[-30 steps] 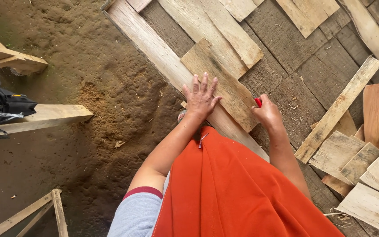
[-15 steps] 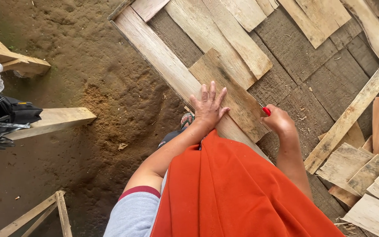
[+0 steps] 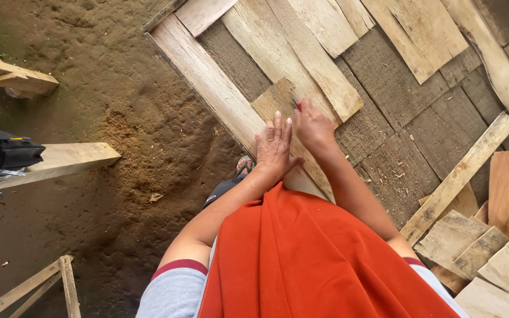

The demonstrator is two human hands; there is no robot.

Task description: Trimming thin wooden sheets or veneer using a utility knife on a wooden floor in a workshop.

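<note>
- Short pale wooden board (image 3: 278,109) lying slanted on a stack of planks, resting on the long pale plank (image 3: 207,76) at the stack's left edge.
- Left hand (image 3: 275,147) flat on that board, fingers spread and straight, palm pressing down, gripping nothing.
- Right hand (image 3: 313,126) just beside the left, touching or nearly so, closed around a small red tool (image 3: 298,106); only a red tip visible past the fingers, kind of tool impossible to tell.
- Red tip resting at the board's upper end.
- Orange cloth (image 3: 319,259) draped over the lap below both forearms; grey sleeves with maroon cuffs.
- Sandaled foot (image 3: 244,166) on the dirt, just left of the long plank.
- Grey weathered boards (image 3: 384,135) under the pale planks; loose offcuts (image 3: 472,247) heaped at lower right.
- Sawdust-strewn dirt floor (image 3: 119,118) at left, with a wooden beam (image 3: 60,162) and a black bag (image 3: 4,153) at the far left edge.
</note>
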